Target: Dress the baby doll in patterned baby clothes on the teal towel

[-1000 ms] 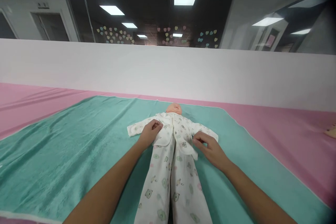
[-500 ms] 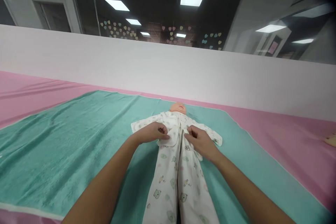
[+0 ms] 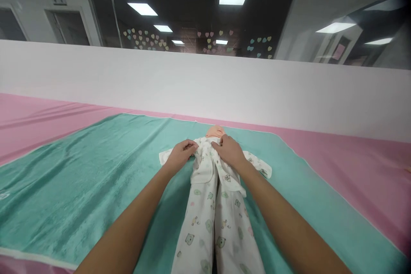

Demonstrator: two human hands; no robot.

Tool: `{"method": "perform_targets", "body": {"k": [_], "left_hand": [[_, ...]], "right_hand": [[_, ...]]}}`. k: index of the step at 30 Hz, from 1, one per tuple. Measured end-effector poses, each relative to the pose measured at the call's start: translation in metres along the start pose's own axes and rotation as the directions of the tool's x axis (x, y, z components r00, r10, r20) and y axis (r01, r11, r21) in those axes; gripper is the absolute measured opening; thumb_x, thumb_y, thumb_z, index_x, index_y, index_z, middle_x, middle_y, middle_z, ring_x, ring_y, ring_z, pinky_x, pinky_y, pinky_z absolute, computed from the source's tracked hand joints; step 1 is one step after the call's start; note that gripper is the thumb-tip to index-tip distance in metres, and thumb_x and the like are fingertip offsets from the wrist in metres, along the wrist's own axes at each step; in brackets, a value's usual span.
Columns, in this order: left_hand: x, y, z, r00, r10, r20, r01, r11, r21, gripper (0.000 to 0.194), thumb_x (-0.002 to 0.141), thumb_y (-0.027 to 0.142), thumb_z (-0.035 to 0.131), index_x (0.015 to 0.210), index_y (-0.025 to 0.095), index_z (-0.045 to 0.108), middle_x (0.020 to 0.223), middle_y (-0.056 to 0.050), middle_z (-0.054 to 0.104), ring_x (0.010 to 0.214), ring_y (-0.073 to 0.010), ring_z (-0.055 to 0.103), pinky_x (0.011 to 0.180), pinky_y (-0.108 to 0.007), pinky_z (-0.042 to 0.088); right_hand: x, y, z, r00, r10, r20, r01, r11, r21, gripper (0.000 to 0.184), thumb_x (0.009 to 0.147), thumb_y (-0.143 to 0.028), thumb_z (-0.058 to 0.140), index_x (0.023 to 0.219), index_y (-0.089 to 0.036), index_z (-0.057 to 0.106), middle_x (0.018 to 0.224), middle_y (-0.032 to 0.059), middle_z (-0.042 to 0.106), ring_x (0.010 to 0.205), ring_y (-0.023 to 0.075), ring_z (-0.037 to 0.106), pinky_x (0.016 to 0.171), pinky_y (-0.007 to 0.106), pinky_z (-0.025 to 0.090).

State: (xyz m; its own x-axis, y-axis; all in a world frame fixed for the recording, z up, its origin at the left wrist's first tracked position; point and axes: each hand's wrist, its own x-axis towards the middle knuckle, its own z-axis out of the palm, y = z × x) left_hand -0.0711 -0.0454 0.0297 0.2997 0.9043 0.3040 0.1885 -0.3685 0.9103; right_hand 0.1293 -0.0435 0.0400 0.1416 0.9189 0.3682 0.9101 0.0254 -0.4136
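Note:
A baby doll (image 3: 214, 131) lies on its back with its head away from me. It wears a white printed jacket (image 3: 203, 171) and long matching trousers (image 3: 205, 231) with green bear motifs. The jacket's front edges part over the trousers' waist. My left hand (image 3: 182, 155) is closed in a pinch on the jacket near the shoulder and sleeve top. Close to the collar, my right hand (image 3: 230, 152) is closed on the jacket's upper front, its fingertips partly hidden. Both sleeves spread out sideways.
Under the doll is a teal blanket (image 3: 96, 180) with some creases, laid over a pink sheet (image 3: 359, 167). A low white wall (image 3: 192, 85) runs behind, with a dark window (image 3: 192, 13) above it.
Both hands have moved up the jacket from its lower front to the chest and shoulder area. The lower front flaps now lie loose.

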Motion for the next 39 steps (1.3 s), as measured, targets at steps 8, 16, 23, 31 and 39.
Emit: {"method": "perform_targets", "body": {"k": [8,16,23,31,39], "left_hand": [[0.045,0.006,0.038,0.996,0.045,-0.073,-0.005,0.882,0.472,0.029,0.071,0.042,0.059,0.090,0.020,0.062,0.074,-0.003,0.062,0.066,-0.0176,0.054,0.058,-0.025,0.035],[0.042,0.025,0.035,0.993,-0.075,0.090,0.089,0.983,-0.161,0.016,0.071,0.031,0.055,0.078,0.016,0.058,0.063,0.000,0.052,0.052,-0.0093,0.046,0.048,-0.020,0.035],[0.051,0.008,0.041,0.994,-0.087,-0.063,0.079,0.989,-0.123,0.028,0.070,0.038,0.057,0.084,0.015,0.059,0.057,0.001,0.054,0.045,-0.0088,0.045,0.040,-0.019,0.029],[0.082,0.016,0.039,0.975,-0.081,0.208,-0.002,0.929,0.371,0.031,0.065,0.046,0.062,0.071,0.016,0.062,0.050,0.002,0.053,0.038,-0.0117,0.048,0.042,-0.023,0.033],[0.095,0.011,0.037,0.981,0.076,0.178,-0.149,0.885,0.441,0.015,0.064,0.032,0.061,0.068,0.018,0.064,0.065,-0.002,0.063,0.051,-0.0139,0.052,0.049,-0.024,0.035]], "right_hand": [[0.015,0.004,0.021,0.999,-0.017,-0.039,0.016,1.000,-0.024,0.019,0.083,-0.024,0.037,0.082,-0.016,0.054,0.078,0.0102,0.062,0.072,0.0203,0.056,0.061,0.028,0.034],[0.010,0.014,0.029,0.945,-0.001,-0.327,0.128,0.920,0.370,0.024,0.081,-0.029,0.035,0.060,-0.020,0.044,0.061,-0.0003,0.052,0.060,0.0140,0.045,0.058,0.025,0.032],[0.011,0.017,0.028,0.967,0.069,-0.247,0.065,0.865,0.497,0.022,0.075,-0.031,0.037,0.060,-0.020,0.049,0.063,-0.0001,0.056,0.061,0.0147,0.047,0.059,0.025,0.034],[0.016,0.025,0.034,0.974,0.098,-0.204,0.053,0.777,0.627,0.022,0.074,-0.033,0.041,0.057,-0.020,0.049,0.060,-0.0012,0.053,0.061,0.0144,0.045,0.060,0.025,0.036],[0.023,0.039,0.042,0.992,0.093,-0.089,0.013,0.610,0.792,0.022,0.073,-0.037,0.049,0.065,-0.018,0.055,0.058,-0.0025,0.051,0.056,0.0126,0.047,0.058,0.024,0.037]]}}
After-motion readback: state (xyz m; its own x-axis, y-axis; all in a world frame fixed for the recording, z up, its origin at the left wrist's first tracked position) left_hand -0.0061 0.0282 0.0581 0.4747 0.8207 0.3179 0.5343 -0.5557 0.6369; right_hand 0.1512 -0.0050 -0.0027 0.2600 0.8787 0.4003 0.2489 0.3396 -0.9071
